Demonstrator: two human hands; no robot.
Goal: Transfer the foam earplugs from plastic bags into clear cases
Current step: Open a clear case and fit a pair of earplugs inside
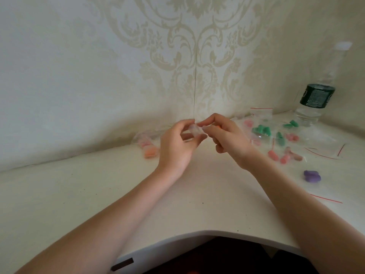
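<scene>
My left hand (177,143) and my right hand (225,133) meet above the middle of the white table (207,190). Between their fingertips both pinch a small clear case (194,131). A bit of orange (218,126) shows behind my right fingers; I cannot tell what it is. To the right lie plastic bags with green earplugs (262,130), pink earplugs (273,155) and purple earplugs (311,176). To the left sit clear cases holding orange earplugs (151,152) and pink ones (144,142).
A clear water bottle (314,99) with a dark label stands at the back right by the wall. Empty zip bags with red strips (324,153) lie near it. Patterned wallpaper rises directly behind the table. The table's front edge curves close to me.
</scene>
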